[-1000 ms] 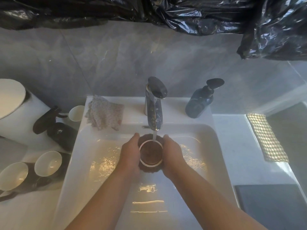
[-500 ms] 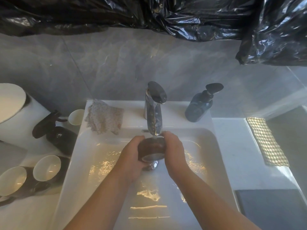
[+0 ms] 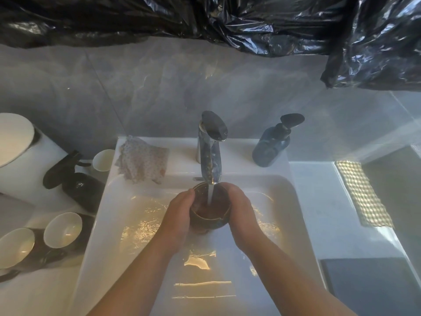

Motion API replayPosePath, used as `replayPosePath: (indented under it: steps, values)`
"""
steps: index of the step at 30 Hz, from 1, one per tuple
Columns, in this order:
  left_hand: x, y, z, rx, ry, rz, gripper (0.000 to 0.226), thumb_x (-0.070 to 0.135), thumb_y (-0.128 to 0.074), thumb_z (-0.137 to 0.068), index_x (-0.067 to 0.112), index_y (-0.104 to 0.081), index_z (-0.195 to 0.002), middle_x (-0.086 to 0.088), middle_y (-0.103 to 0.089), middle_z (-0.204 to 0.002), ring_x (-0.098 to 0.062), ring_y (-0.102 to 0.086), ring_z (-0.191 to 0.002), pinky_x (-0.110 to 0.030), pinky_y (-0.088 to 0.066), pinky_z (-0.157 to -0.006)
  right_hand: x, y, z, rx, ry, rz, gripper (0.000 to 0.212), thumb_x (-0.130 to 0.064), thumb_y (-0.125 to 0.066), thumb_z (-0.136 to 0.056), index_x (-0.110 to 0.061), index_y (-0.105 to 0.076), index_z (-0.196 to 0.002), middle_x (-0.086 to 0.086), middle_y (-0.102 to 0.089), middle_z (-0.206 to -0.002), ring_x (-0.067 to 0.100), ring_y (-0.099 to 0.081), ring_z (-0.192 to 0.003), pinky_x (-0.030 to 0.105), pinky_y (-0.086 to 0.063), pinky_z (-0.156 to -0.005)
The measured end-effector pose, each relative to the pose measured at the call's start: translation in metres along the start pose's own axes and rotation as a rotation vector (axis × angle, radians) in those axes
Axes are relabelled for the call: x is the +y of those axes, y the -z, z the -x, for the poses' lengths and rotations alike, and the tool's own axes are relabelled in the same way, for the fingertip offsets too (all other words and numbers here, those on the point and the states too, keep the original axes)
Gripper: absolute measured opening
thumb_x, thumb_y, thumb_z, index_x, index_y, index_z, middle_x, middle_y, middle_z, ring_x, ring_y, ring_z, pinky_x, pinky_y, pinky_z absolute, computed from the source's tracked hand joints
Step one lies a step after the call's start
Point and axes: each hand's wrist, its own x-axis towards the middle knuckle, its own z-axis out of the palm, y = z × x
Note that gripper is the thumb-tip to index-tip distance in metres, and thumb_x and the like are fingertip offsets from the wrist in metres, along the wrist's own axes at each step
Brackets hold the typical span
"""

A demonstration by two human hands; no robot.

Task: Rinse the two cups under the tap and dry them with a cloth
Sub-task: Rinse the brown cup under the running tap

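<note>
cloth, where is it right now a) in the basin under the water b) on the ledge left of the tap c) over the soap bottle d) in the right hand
b: the cloth lies crumpled on the sink ledge, left of the tap; the left hand and right hand hold the cup.

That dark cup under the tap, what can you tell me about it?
The cup is round and dark brown, glossy like glazed ceramic, with a thin pale rim. It is held mouth up over the sink, the left hand and right hand wrapped round its sides, water from the tap running into it.
</note>
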Motion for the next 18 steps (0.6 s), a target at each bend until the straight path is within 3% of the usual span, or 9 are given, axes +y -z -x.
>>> replayPosePath:
  steps: [4, 5, 7, 8, 11, 15, 18]
  values:
    - [-0.002, 0.007, 0.0, 0.034, -0.094, -0.061, 0.034, 0.046, -0.046, -0.095, 0.027, -0.073, -0.098, -0.005, -0.074, -0.105, -0.029, -0.068, -0.105, -0.063, -0.052, -0.096, -0.006, 0.009, -0.002, 0.016, 0.093, 0.202, 0.037, -0.028, -0.037, -0.104, -0.017, -0.067, -0.122, 0.0, -0.067, -0.124, 0.019, -0.06, -0.116, 0.032, -0.048, -0.102]
    - [-0.004, 0.009, -0.001, 0.03, -0.108, -0.072, 0.035, 0.049, -0.045, -0.092, 0.027, -0.072, -0.1, -0.004, -0.073, -0.108, -0.029, -0.067, -0.107, -0.063, -0.051, -0.097, -0.011, 0.013, -0.001, 0.066, 0.145, 0.255, 0.036, -0.028, -0.042, -0.103, -0.014, -0.065, -0.127, 0.001, -0.065, -0.129, 0.017, -0.058, -0.117, 0.026, -0.043, -0.106]
    - [-0.005, 0.012, -0.002, 0.024, -0.111, -0.081, 0.033, 0.046, -0.045, -0.095, 0.025, -0.069, -0.102, -0.004, -0.071, -0.11, -0.03, -0.066, -0.109, -0.063, -0.05, -0.098, -0.031, 0.02, 0.005, 0.179, 0.314, 0.343, 0.033, -0.02, -0.05, -0.102, -0.012, -0.062, -0.132, 0.001, -0.064, -0.131, 0.012, -0.057, -0.111, 0.004, -0.038, -0.097]
    - [-0.003, 0.013, -0.001, 0.025, -0.113, -0.081, 0.031, 0.044, -0.045, -0.096, 0.025, -0.068, -0.101, -0.006, -0.071, -0.11, -0.031, -0.066, -0.109, -0.064, -0.05, -0.097, -0.044, 0.023, 0.008, 0.225, 0.431, 0.372, 0.033, -0.017, -0.054, -0.1, -0.012, -0.061, -0.132, 0.002, -0.064, -0.131, 0.013, -0.059, -0.108, 0.005, -0.04, -0.095]
    - [0.0, 0.014, 0.0, 0.019, -0.09, -0.07, 0.026, 0.032, -0.043, -0.105, 0.021, -0.066, -0.099, -0.011, -0.069, -0.11, -0.037, -0.064, -0.111, -0.065, -0.05, -0.097, -0.079, 0.027, 0.009, 0.228, 0.828, 0.588, 0.047, -0.022, -0.068, -0.09, -0.011, -0.059, -0.134, 0.005, -0.062, -0.136, 0.021, -0.062, -0.115, 0.032, -0.048, -0.102]
    - [0.001, 0.016, -0.001, 0.005, -0.053, -0.034, 0.028, 0.027, -0.043, -0.106, 0.019, -0.068, -0.096, -0.018, -0.069, -0.112, -0.042, -0.064, -0.113, -0.066, -0.049, -0.096, -0.11, 0.031, -0.004, 0.123, 0.929, 0.719, 0.054, -0.022, -0.077, -0.084, -0.011, -0.058, -0.134, 0.005, -0.06, -0.139, 0.022, -0.06, -0.122, 0.033, -0.045, -0.106]
    - [0.003, 0.016, -0.001, -0.004, -0.047, -0.028, 0.029, 0.026, -0.042, -0.106, 0.019, -0.068, -0.096, -0.022, -0.069, -0.115, -0.045, -0.062, -0.114, -0.066, -0.05, -0.095, -0.118, 0.03, -0.014, 0.12, 1.071, 0.751, 0.036, -0.017, -0.077, -0.083, -0.007, -0.07, -0.117, 0.007, -0.071, -0.122, 0.024, -0.067, -0.109, 0.038, -0.052, -0.098]
